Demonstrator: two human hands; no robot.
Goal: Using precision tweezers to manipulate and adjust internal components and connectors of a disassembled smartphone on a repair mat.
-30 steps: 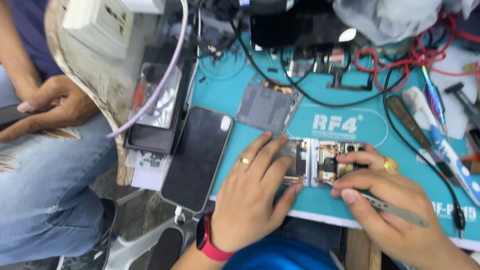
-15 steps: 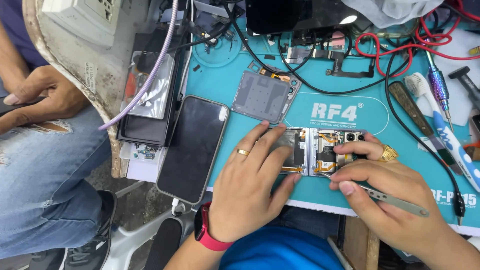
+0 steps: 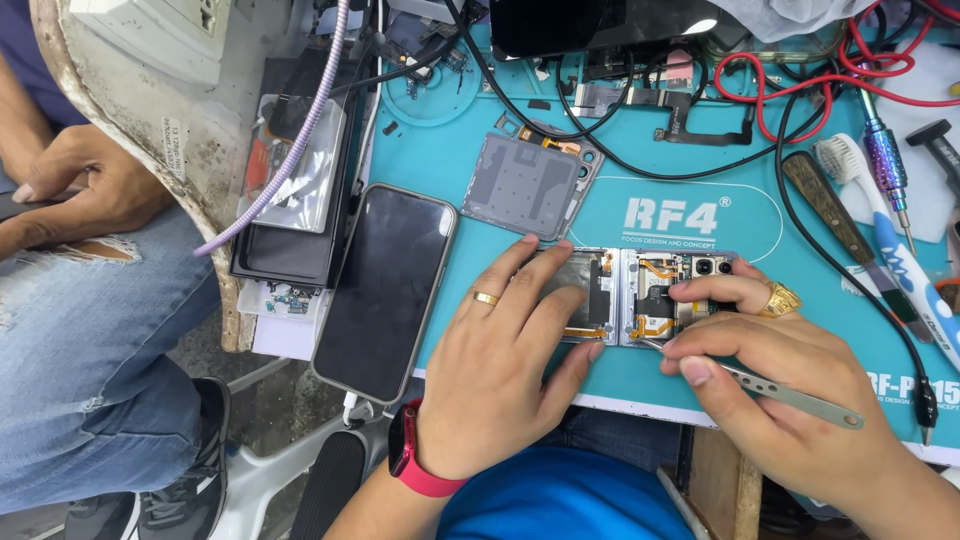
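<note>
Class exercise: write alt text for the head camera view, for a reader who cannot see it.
Two hands work on an opened phone on a teal mat: the left hand steadies it, the right hand holds metal tweezers at its parts. A dark smartphone lies left.

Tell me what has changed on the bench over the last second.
Hardly anything. The left hand still presses flat on the opened foldable phone with exposed circuitry, and the right hand keeps the thin metal tweezers at its lower edge; no grip was taken or released. The black-screened smartphone, the grey back panel and the teal repair mat lie as before; only the head camera shifted slightly.
</note>
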